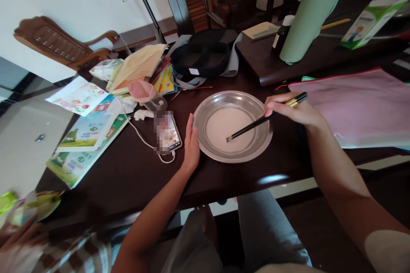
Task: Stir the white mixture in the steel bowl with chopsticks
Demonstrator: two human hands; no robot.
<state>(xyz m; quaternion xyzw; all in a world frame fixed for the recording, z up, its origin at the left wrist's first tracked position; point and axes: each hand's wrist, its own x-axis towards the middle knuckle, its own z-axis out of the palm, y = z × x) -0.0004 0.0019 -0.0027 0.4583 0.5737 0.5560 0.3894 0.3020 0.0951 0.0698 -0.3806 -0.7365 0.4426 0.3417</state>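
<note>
A round metal dish (235,156) stands on the dark table, with a pale, milky layer (221,126) spread over its bottom. My left hand (192,147) rests upright against the dish's left rim, fingers stretched out and holding nothing. In my right hand (288,108) is a pair of black chopsticks (250,127) with gold bands near the top. Their tips reach down into the pale layer near the dish's middle. The fingers of that hand are wrapped round the upper part of the chopsticks.
Left of the dish lies a phone (168,133) on a white cable, beside a pink-lidded cup (147,94). Books (86,136) cover the left side. Behind stand a black case (201,57) and a dark bottle (282,36); a pink zip pouch (358,106) lies right. Another person's hand (24,236) shows lower left.
</note>
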